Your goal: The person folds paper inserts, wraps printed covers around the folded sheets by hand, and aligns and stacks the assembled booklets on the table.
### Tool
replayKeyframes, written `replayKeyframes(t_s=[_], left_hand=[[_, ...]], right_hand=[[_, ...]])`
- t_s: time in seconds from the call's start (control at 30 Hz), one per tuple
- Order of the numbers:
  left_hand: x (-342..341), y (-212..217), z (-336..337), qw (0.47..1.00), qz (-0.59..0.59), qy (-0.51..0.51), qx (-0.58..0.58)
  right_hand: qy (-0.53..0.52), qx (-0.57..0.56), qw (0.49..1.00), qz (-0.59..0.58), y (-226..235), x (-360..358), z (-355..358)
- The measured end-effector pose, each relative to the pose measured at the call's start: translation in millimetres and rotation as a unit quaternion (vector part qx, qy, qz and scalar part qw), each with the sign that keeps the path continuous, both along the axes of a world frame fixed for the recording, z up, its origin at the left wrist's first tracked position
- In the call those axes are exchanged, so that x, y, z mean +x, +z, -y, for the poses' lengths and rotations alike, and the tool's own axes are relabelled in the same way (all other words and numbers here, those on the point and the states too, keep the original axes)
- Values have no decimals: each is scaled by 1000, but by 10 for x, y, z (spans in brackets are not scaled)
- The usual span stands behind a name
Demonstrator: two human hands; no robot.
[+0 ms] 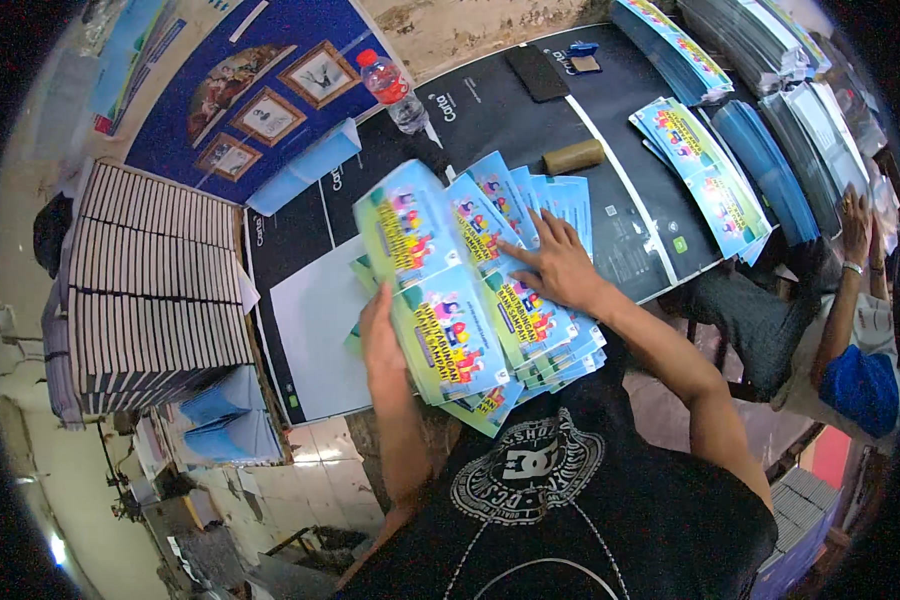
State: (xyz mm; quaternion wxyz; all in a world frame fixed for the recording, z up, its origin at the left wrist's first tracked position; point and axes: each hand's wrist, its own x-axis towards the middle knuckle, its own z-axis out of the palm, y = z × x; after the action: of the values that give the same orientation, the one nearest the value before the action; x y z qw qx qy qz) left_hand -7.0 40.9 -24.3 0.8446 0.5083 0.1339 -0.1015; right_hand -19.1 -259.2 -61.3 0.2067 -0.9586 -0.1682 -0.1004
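My left hand [380, 340] grips the left edge of a printed cover sheet [445, 320]. This sheet is blue and green with yellow lettering and cartoon figures, the same design showing twice. To its right, overlapping sheets of the same print lie in a fanned pile [500, 220], their blue far ends spread out. My right hand [560, 268] rests on that pile with its fingers apart, the fingertips pointing toward the held sheet. More sheets stick out beneath, near my shirt. The fingers of my left hand under the sheet are hidden.
A red-capped bottle [392, 90], a brown cylindrical block [574, 156] and a dark phone-like slab [537, 74] are on the black table covering [630, 235]. Tall book stacks [160, 280] stand left. More printed sheets [700, 175] lie right, where another person's hand [855, 225] touches a stack.
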Motion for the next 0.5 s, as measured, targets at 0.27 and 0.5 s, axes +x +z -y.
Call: replayKeyframes(t_s=[0.27,0.5], left_hand=[[-117,-625,921,996,11,19,87],[-134,-384,1044,996,-42,15,-81]], right_hand=[[-12,243,956,-164,-254,150,184],[-35,190,964,-183,-31,105,71]])
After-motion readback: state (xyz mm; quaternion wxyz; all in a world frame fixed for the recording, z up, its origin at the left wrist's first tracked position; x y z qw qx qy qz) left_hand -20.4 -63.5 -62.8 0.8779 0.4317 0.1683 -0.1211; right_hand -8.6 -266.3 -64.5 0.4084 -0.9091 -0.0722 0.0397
